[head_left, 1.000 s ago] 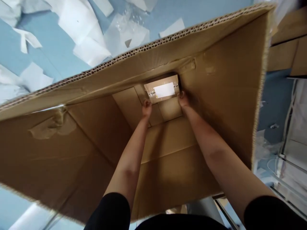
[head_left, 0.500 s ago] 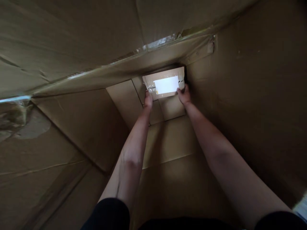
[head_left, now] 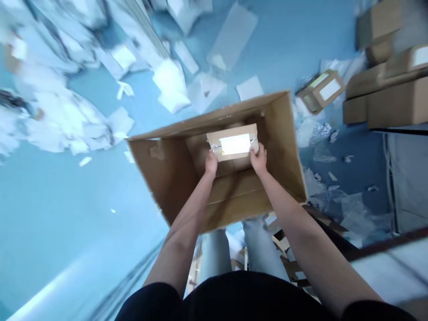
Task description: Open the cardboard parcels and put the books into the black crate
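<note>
1. Gripping the small carton (head_left: 234, 131) between both hands, I have it inside the mouth of the large open box (head_left: 163, 171); I can't tell from my head view how high it sits above the bottom.
2. My left hand (head_left: 211, 163) is closed on the carton's near left corner, with part of the fingers hidden.
3. My right hand (head_left: 259, 159) grasps the near right corner, thumb on the upper face just beside the white label (head_left: 236, 145).
4. Clear tape shines at either end of that label; its print is too bright for me to read.
5. Around the box I see blue floor (head_left: 83, 223) strewn with white sheets (head_left: 172, 84).
6. Off to the right lies a labelled carton (head_left: 329, 89), tilted, near a stack of brown boxes (head_left: 391, 104).
7. Below the box's near edge I make out two legs in pale trousers (head_left: 216, 252).
</note>
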Demonstrator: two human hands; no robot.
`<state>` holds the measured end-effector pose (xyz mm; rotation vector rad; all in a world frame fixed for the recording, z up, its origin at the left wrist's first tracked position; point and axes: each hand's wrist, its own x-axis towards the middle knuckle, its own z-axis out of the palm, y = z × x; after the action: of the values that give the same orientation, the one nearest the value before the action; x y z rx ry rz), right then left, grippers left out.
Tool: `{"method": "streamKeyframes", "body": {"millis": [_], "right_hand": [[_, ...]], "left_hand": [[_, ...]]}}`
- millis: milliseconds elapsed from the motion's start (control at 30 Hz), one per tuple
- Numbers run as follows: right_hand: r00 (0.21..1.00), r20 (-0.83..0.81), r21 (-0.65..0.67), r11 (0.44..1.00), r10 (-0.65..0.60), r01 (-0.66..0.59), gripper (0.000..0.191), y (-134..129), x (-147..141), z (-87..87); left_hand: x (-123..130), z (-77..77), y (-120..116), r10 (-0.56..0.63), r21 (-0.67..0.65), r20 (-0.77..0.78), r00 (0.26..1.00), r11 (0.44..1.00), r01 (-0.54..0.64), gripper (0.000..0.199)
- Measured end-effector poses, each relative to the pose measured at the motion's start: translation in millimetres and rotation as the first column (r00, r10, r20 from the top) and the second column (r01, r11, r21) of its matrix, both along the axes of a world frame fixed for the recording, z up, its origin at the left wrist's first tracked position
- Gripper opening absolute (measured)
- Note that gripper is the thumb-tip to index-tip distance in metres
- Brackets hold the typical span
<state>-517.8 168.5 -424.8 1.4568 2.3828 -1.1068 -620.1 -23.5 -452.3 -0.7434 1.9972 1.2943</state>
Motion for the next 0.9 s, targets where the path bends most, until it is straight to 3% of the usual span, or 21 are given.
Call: {"method": "streamKeyframes", "body": {"millis": [67,167,233,333,400,500,633,733,900], "right_hand": [[0.997,-0.047,0.008,0.998,-0.055,0.055,0.048,-18.7,-1.7,67.4],[0.980,-0.132,-0.011,0.988,-0.152,0.152,0.046,-45.1,1.8,167.2],[0.955,-0.202,-0.028,0.976,-0.216,0.215,0.046,-59.1,9.6,228.7],[0.908,-0.304,-0.027,0.956,-0.288,0.293,0.046,-69.7,31.6,308.1],[0.877,-0.353,-0.007,0.938,-0.326,0.346,0.046,-68.1,53.4,350.1],[0.835,-0.407,0.031,0.908,-0.370,0.417,0.044,-53.6,95.3,395.9],[0.797,-0.432,0.083,0.862,-0.421,0.500,0.043,-25.5,165.0,432.0],[0.776,-0.410,0.113,0.818,-0.479,0.565,0.044,-8.7,223.2,447.0],[0.773,-0.329,0.140,0.782,-0.542,0.607,0.043,13.1,311.2,454.2]], "left_hand": [[-8.4,82.0,-8.7,-0.028,0.020,0.026,0.999,0.999,0.027,0.051],[-15.8,204.5,-23.0,-0.096,0.131,-0.087,0.992,0.986,0.107,0.046],[-14.5,278.3,-31.5,-0.173,0.184,-0.165,0.971,0.962,0.203,0.045],[-0.4,368.0,-37.3,-0.287,0.189,-0.287,0.914,0.918,0.348,0.049],[17.6,411.1,-35.0,-0.325,0.171,-0.349,0.879,0.900,0.401,0.047],[55.8,453.0,-23.3,-0.374,0.168,-0.426,0.824,0.862,0.478,0.040],[120.9,479.4,-1.8,-0.480,0.171,-0.464,0.745,0.776,0.607,0.034],[173.8,482.3,13.2,-0.561,0.200,-0.421,0.713,0.709,0.676,0.035],[253.3,465.7,35.0,-0.637,0.273,-0.370,0.676,0.621,0.735,0.039]]}}
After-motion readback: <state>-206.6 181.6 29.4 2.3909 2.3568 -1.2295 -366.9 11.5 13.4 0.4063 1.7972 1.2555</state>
